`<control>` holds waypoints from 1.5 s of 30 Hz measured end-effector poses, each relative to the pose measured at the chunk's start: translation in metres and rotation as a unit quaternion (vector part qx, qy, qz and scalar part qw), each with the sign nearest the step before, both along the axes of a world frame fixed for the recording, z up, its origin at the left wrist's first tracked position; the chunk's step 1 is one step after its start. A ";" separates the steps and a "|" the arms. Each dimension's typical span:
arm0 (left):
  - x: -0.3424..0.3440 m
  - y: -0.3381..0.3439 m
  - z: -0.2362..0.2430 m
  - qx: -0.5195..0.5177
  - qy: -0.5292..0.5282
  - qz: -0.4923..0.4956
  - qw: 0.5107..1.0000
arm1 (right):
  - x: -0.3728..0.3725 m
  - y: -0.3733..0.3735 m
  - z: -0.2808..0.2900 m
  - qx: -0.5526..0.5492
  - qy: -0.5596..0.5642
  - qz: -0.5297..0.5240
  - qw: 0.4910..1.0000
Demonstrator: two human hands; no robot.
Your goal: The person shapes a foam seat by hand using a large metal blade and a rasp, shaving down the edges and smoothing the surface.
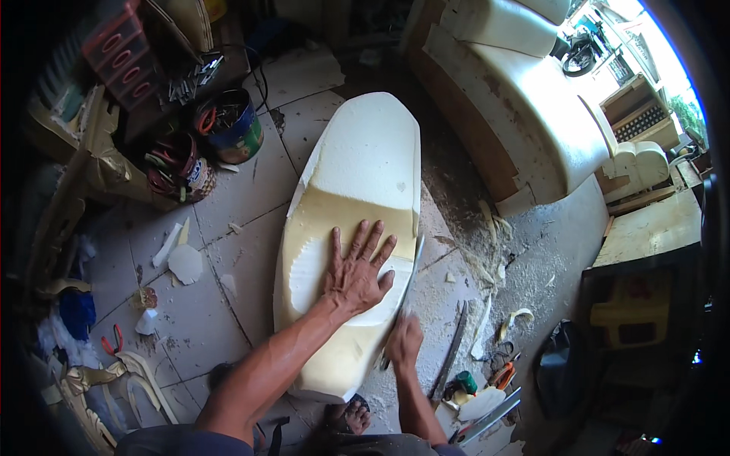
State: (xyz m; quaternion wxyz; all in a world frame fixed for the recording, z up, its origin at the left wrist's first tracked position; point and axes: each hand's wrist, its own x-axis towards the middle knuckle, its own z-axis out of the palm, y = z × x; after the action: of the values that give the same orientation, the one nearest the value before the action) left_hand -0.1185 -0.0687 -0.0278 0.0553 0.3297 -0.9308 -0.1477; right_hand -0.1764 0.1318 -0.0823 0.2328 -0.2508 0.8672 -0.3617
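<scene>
Two hands worked at a long, cream foam block [357, 207], which lay lengthwise before the person, above the tiled floor [247, 199]; what bore it underneath could not be told. The left hand [357, 266] lay palm down with fingers spread, gripping nothing, probably so its weight kept the foam from sliding. Beside the right edge, the blurred right hand [404, 340] was clenched, apparently around a thin blade [412, 280] that ran along that side, likely held lengthwise to follow the contour. A foot [356, 416] stood near the lower end, perhaps for balance. Another long blade [452, 351] lay on the floor to the right, presumably within easy reach.
</scene>
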 end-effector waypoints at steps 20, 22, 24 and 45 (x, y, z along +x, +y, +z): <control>-0.002 -0.003 -0.004 0.011 0.017 0.015 1.000 | 0.037 0.040 0.000 -0.053 -0.026 -0.005 0.998; -0.003 -0.003 -0.004 0.009 0.008 0.010 1.000 | 0.006 0.018 -0.010 0.016 -0.033 -0.004 0.999; -0.003 -0.003 -0.004 -0.013 0.027 0.014 0.999 | -0.030 -0.018 -0.018 -0.043 -0.009 0.023 0.999; -0.006 -0.001 -0.003 -0.008 0.022 0.016 1.000 | -0.003 0.013 -0.002 0.050 -0.022 0.017 0.998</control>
State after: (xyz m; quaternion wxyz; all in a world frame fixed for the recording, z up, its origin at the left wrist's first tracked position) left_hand -0.1244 -0.0697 -0.0305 0.0809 0.3404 -0.9252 -0.1468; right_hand -0.1798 0.1451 -0.0844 0.2703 -0.2457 0.8743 -0.3196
